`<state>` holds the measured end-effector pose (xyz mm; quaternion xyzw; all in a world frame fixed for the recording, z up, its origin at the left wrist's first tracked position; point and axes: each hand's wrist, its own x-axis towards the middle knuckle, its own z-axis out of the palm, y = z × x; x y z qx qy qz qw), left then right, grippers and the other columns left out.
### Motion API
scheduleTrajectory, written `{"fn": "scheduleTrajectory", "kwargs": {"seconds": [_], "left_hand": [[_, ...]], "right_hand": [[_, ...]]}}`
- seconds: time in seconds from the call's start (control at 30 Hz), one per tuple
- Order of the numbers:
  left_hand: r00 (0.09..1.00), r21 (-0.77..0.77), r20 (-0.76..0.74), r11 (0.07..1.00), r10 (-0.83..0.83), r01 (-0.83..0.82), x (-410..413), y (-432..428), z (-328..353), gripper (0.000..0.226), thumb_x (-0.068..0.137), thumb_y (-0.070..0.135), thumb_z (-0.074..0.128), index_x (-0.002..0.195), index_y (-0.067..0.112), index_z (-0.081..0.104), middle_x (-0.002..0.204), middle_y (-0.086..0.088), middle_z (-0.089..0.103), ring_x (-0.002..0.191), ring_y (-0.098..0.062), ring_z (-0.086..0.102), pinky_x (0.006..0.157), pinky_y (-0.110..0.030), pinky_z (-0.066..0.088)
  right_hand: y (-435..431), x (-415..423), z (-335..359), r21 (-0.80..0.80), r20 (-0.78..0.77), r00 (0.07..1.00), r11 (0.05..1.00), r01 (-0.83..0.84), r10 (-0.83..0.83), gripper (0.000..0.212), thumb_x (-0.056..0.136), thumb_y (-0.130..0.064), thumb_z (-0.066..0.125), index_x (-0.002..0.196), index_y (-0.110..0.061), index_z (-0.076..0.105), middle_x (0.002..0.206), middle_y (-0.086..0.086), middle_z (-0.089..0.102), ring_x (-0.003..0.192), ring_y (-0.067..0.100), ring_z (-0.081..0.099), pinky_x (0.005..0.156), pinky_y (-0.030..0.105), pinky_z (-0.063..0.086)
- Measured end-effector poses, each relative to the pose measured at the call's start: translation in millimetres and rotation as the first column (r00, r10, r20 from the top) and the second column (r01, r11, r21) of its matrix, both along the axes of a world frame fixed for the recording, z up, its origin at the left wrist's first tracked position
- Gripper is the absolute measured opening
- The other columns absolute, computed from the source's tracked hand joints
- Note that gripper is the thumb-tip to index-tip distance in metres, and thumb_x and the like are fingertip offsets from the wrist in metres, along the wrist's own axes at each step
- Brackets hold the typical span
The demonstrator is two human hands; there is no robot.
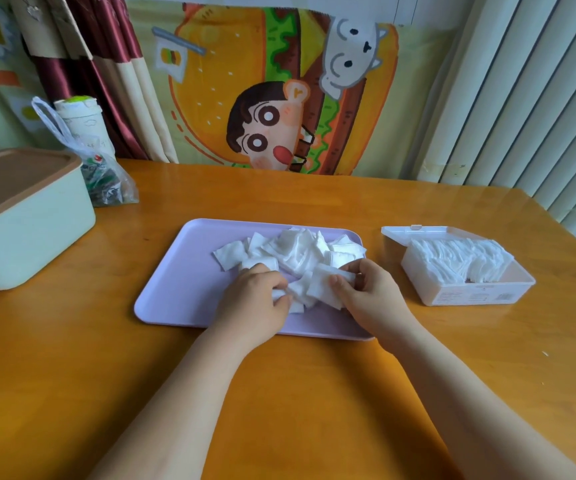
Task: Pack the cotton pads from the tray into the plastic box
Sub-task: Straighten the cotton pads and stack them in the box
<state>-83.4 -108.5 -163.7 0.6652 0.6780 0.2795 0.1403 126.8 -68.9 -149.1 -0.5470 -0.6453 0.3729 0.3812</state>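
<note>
White cotton pads (300,252) on lilac tray (168,289); L hand (255,301) & R hand (366,294) each grip some.

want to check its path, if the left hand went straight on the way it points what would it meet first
Most likely the pile of cotton pads on the tray: the left hand, gripping a few of them, points away and to the right, into that pile. How close it is cannot be judged.
</note>
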Motion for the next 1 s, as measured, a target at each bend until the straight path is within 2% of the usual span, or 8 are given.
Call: {"fn": "scheduleTrajectory", "kwargs": {"seconds": [0.13,0.23,0.33,0.43,0.57,0.73,0.9,1.0], "left_hand": [[0.989,0.140,-0.128,0.989,0.076,-0.058,11.6,0.4,0.9,0.028,0.100,0.045,0.057,0.109,0.023,0.074,0.112,0.008,0.065,0.108,-0.021,0.055,0.085,-0.040,0.052],[0.965,0.046,-0.220,0.990,0.143,-0.136,23.3,8.0,2.3,0.049,0.094,0.068,0.053,0.107,0.024,0.073,0.113,0.003,0.062,0.109,-0.025,0.052,0.090,-0.042,0.049],[0.968,0.016,-0.221,0.993,0.118,-0.118,30.3,16.2,-2.2,0.045,0.088,0.067,0.061,0.111,0.030,0.071,0.117,0.006,0.059,0.113,-0.025,0.047,0.096,-0.040,0.044],[0.994,0.012,-0.083,0.998,0.069,-0.068,32.4,18.4,-2.9,0.025,0.088,0.053,0.069,0.101,0.032,0.066,0.108,0.014,0.057,0.112,-0.021,0.047,0.096,-0.040,0.042],[0.965,-0.011,0.253,0.997,0.075,-0.074,27.5,16.2,0.1,0.017,0.087,0.028,0.074,0.092,0.035,0.059,0.095,0.018,0.060,0.103,-0.012,0.057,0.095,-0.039,0.049],[0.805,-0.004,0.587,0.995,0.082,-0.098,22.7,10.8,13.1,0.033,0.087,0.019,0.078,0.107,0.041,0.064,0.108,0.015,0.069,0.096,0.001,0.065,0.075,-0.013,0.050],[0.639,-0.013,0.769,0.998,-0.028,0.060,20.7,1.9,24.7,0.019,0.084,0.024,0.080,0.102,0.029,0.077,0.099,-0.007,0.077,0.090,-0.024,0.071,0.081,-0.033,0.056],[0.553,-0.001,0.821,0.968,-0.142,0.250,23.4,-2.6,28.3,0.017,0.094,0.015,0.074,0.110,0.019,0.077,0.097,-0.008,0.074,0.077,-0.020,0.062,0.076,-0.027,0.054]], "right_hand": [[-2.0,2.0,-10.5,0.077,-0.044,0.996,0.994,0.079,-0.076,0.011,0.098,-0.030,0.070,0.094,-0.025,0.061,0.081,0.007,0.073,0.075,0.031,0.071,0.069,0.044,0.057],[-6.4,2.8,-17.3,0.132,-0.105,0.984,0.979,0.156,-0.142,0.009,0.100,-0.029,0.069,0.097,-0.026,0.061,0.083,0.004,0.074,0.077,0.023,0.073,0.069,0.035,0.055],[-9.3,2.5,-15.3,0.092,-0.225,0.960,0.977,0.194,-0.169,0.007,0.101,-0.025,0.068,0.102,-0.023,0.061,0.085,0.008,0.077,0.072,0.021,0.076,0.066,0.027,0.056],[-10.5,3.9,-10.3,0.038,-0.337,0.923,0.977,0.209,-0.184,0.007,0.102,-0.019,0.068,0.102,-0.019,0.061,0.090,0.008,0.077,0.075,0.022,0.077,0.059,0.016,0.054],[-7.3,6.3,-10.2,-0.004,-0.381,0.907,0.982,0.190,-0.177,0.007,0.102,-0.019,0.068,0.104,-0.017,0.061,0.096,0.008,0.078,0.079,0.022,0.079,0.063,0.027,0.062],[-3.1,7.4,-12.5,-0.014,-0.355,0.919,0.984,0.178,-0.172,0.009,0.101,-0.021,0.069,0.106,-0.019,0.062,0.093,0.007,0.079,0.076,0.021,0.079,0.071,0.041,0.066],[-6.9,9.8,-4.9,-0.052,-0.434,0.892,0.992,0.119,-0.130,0.014,0.095,-0.016,0.078,0.106,-0.013,0.070,0.082,0.001,0.081,0.071,0.013,0.076,0.068,0.032,0.064],[-11.0,12.9,1.2,-0.042,-0.470,0.880,0.998,0.056,-0.069,0.012,0.092,-0.011,0.080,0.104,-0.010,0.075,0.083,0.005,0.081,0.066,0.013,0.071,0.059,0.029,0.061]]}}
